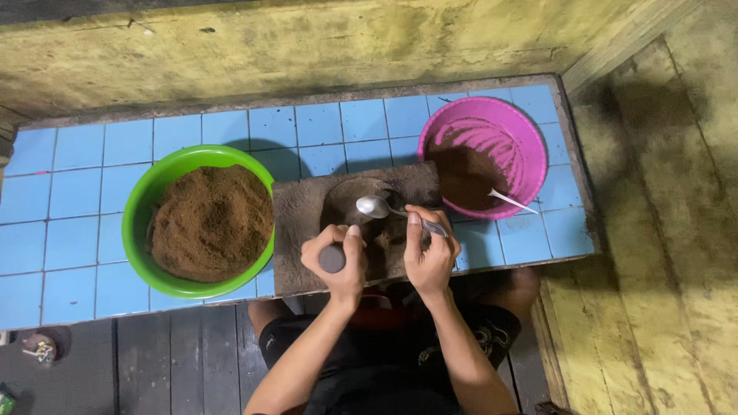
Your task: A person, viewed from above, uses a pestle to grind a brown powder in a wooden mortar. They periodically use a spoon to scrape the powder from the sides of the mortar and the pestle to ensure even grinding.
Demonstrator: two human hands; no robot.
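On the blue-tiled bench, right at its near edge, sits a dark, worn board with a round hollow pressed into its middle; you have it centred in front of you so both hands meet over it

Your left hand has its fingers closed round a short dark cylinder, round end facing up at the camera, held over the near part of the board. Looks like a stamp or pestle kept upright, ready beside the hollow, but what it is exactly you can't tell from here

Your right hand has its fingers pinched on the handle of a metal spoon; thumb on top, bowl pointing left and resting at the hollow's edge. Bowl looks empty and clean, angled low so it can tip or scrape into the hollow

Left of the board, touching its edge, a green bowl heaped with dry brown powder, close enough for the spoon to reach. Right of the board and further back, a pink bowl with darker, wetter brown mix smeared up the wall, and a white spoon left lying in it, handle toward you

Packages, labels, signs: none readable. Only a small bit of clutter on the dark plank floor at bottom left, too small to tell. Yellow stained wall behind the bench, bare
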